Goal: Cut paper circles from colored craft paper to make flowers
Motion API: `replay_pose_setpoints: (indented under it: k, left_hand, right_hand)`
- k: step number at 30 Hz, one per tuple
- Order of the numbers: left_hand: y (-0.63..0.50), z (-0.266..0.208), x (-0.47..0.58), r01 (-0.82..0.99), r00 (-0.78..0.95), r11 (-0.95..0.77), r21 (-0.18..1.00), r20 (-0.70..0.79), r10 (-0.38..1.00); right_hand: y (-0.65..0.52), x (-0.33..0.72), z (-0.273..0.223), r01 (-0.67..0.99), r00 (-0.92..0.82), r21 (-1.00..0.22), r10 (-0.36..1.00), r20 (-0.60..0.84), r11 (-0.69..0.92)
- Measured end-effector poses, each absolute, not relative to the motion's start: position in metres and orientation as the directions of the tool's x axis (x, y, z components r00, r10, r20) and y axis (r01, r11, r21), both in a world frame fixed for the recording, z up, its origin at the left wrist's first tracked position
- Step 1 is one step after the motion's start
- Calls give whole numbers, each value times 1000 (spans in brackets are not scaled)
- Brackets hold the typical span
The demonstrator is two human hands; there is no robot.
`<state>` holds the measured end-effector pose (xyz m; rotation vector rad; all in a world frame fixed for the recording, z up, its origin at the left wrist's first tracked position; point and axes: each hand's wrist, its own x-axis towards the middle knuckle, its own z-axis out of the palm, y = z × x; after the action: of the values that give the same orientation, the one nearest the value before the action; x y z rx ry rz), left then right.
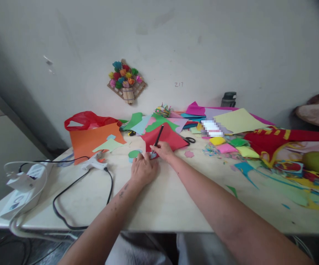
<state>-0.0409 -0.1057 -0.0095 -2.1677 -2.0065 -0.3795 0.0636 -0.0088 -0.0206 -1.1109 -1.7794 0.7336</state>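
My right hand is closed around a black pen, which tilts up and away from a sheet of red paper. My left hand rests at the lower left edge of that sheet, its fingers bent down and pressed on a small pale piece that they mostly cover. Just left of those fingers lies a green and light-blue round paper piece. Black-handled scissors stick out at the red sheet's right side. A pink flower-shaped cutout lies near my right wrist.
A white glue gun and its looping black cable lie left, near a white power strip. Orange paper and a red plastic bag lie behind. Coloured scraps cover the right side; a dark bottle stands by the wall.
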Motion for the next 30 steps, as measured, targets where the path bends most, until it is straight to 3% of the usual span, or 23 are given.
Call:
replay_pose_setpoints:
  k: [10, 17, 30]
  left_hand:
    - [-89, -15, -69, 967, 25, -76, 245, 205, 978]
    - [-83, -15, -83, 942, 117, -172, 289, 200, 973]
    - [-79, -16, -87, 926, 117, -182, 331, 207, 971]
  right_hand:
    - [-10, 65, -23, 398, -345, -798, 880, 327, 453]
    - [-8, 63, -27, 407, -354, -786, 874, 333, 465]
    - [-6, 62, -30, 455, -358, -755, 874, 329, 471]
